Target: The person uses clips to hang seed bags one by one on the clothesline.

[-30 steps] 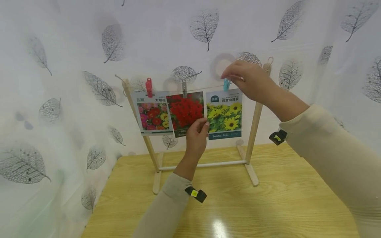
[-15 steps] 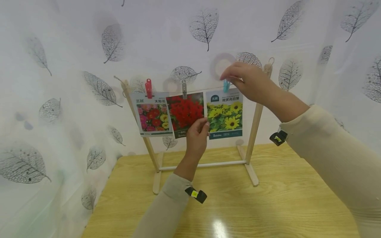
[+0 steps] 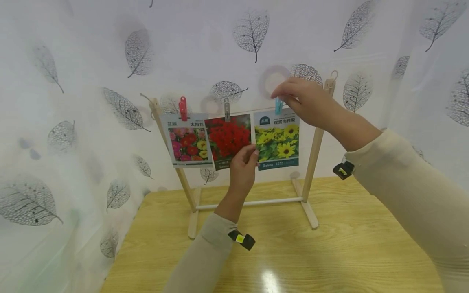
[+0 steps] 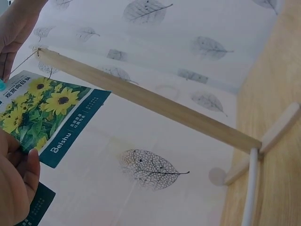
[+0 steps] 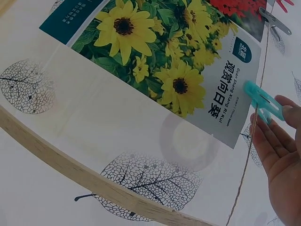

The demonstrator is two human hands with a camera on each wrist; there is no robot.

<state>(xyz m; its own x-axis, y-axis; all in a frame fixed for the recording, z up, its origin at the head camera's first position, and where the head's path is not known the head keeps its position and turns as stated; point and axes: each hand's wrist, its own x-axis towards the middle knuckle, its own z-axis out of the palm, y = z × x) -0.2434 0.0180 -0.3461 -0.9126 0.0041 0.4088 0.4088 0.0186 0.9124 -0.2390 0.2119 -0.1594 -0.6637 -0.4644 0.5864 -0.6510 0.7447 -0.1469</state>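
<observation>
My right hand (image 3: 311, 99) pinches a light-blue clothespin (image 5: 263, 101) between thumb and fingers at the string. Beneath that clothespin hangs a seed packet (image 3: 277, 140) with yellow sunflower-like blooms, its top edge at the clothespin's tip. My left hand (image 3: 242, 171) pinches the packet's left edge low down, thumb in front in the left wrist view. To the left, a gray clothespin (image 3: 227, 110) holds a red-flower packet (image 3: 229, 136), partly covered by the left hand. Farther left, a red clothespin (image 3: 183, 108) holds a packet of mixed flowers (image 3: 188, 142).
A wooden stand carries the string between its left post (image 3: 185, 187) and right post (image 3: 314, 160). A white crossbar (image 3: 272, 201) joins its feet on the wood-grain table (image 3: 293, 252). Behind it hangs a white leaf-print curtain (image 3: 198, 49).
The sunflower packet's lower edge has shifted slightly up and right. Both hands have kept nearly the same place and grip.
</observation>
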